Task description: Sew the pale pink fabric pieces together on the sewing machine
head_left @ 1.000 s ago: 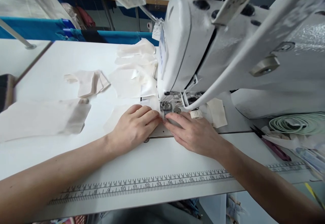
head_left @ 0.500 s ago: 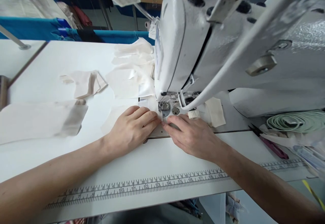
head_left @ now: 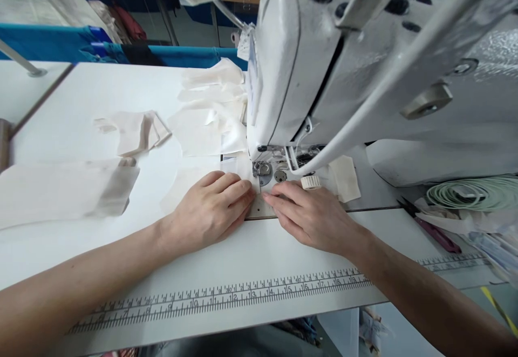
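Nearest, along the table's front edge: a printed ruler strip (head_left: 226,297), both bare forearms crossing above it. On the white table (head_left: 81,103), left hand (head_left: 210,211) palm down, fingers flat and close together, pressing a small pale fabric piece (head_left: 238,167) just before the presser foot (head_left: 262,170). Right hand (head_left: 311,216) likewise flat, fingertips meeting the left hand's at the fabric's edge on the metal needle plate (head_left: 263,208); nothing pinched or gripped, only held down. Just beyond the right hand's knuckles, a small ribbed cream knob (head_left: 311,182), and beside it a loose cream patch (head_left: 345,177).

Above and behind, blocking much of the view: the white sewing machine head (head_left: 291,60), with a slanting white bar (head_left: 384,76) across its body. To the right, a coil of pale green tape (head_left: 473,192) and dark-handled snips (head_left: 433,230), well apart from the hands. To the left, a long folded cream piece (head_left: 65,187), a smaller crumpled piece (head_left: 133,130) farther back, then a pile of cream cut pieces (head_left: 210,108) touching the machine's left side. Farthest back, blue bins (head_left: 52,41) past the table's end.
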